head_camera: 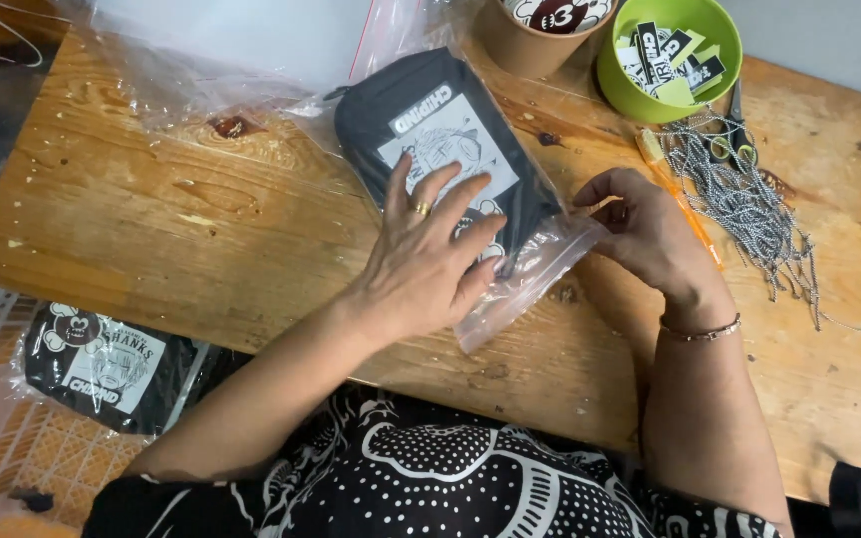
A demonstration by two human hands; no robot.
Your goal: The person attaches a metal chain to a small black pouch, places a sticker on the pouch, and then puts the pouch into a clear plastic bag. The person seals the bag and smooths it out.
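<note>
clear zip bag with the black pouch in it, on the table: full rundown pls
The clear zip bag is thin, glossy, wrinkled plastic, lying flat and diagonal on the wooden table. Inside sits a black pouch, rectangular with rounded corners, a zipper along its edge and a white printed cartoon panel on its face. The bag's open end points toward the person, empty plastic extending past the pouch. The left hand presses flat on top, fingers spread; the right hand pinches the bag's edge at its right corner.

A worn, knotty wooden table (151, 214) stands beside a pale grey wall (829, 40).
</note>
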